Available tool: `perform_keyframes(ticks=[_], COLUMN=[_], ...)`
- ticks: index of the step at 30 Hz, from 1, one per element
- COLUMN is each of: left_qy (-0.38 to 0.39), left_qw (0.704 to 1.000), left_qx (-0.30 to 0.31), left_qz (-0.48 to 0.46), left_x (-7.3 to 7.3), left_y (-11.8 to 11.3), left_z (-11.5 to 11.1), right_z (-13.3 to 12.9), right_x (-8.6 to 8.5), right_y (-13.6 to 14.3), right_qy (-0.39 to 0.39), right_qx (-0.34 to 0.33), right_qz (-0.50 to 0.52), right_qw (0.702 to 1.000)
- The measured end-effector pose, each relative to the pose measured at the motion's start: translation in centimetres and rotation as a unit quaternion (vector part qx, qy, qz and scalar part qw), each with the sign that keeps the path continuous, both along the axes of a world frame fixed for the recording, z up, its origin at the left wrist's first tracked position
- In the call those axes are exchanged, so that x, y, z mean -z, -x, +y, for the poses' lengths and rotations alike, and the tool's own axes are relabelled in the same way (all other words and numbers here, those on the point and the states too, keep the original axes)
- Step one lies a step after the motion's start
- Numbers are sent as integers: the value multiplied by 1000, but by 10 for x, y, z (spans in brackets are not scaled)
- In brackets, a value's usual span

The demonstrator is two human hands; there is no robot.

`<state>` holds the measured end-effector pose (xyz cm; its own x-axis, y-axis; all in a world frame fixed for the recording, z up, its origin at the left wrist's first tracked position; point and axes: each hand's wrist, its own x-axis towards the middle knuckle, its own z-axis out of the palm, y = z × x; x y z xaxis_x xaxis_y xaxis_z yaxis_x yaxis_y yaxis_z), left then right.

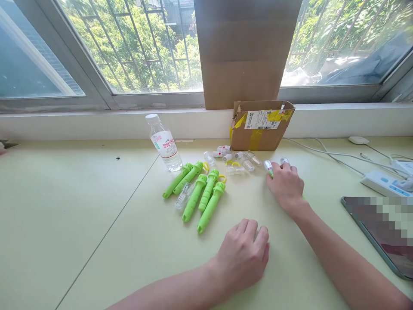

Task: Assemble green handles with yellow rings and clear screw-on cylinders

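The single head-worn view looks forward and down from above the near side of the table, near enough that the left hand looms at lower centre and the right hand farther off, and wide enough to include the window along the top.

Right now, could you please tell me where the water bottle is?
In the head view, the water bottle is left of centre, behind the green tubes, left of the cardboard box.
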<state>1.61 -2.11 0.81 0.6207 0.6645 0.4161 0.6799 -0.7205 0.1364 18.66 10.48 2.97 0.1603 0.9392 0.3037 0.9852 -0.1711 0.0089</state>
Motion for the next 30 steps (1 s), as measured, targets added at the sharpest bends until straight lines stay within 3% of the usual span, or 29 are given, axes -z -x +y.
perform_keyframes(ticks=[4, 8, 14, 19, 30], left_qy=[-1, -3, -15, -22, 32], left_qw=[1000, 1000, 1000, 998, 982], left_qx=[-1, -7, -13, -54, -184], left_qz=[0, -2, -2, -8, 3], left_x=[1, 0, 0, 3, 5], left_y=[0, -1, -1, 1, 4], left_z=[1, 1, 0, 6, 9], right_z=[0, -6, -17, -17, -21], right_x=[-1, 1, 16, 25, 20], right_y=[2, 16, 40, 40, 40], right_qy=[-39, -96, 5, 42, 62], right_qx=[-24, -92, -214, -225, -234], right_qz=[1, 33, 84, 103, 97], right_qw=[999, 991, 973, 968, 965])
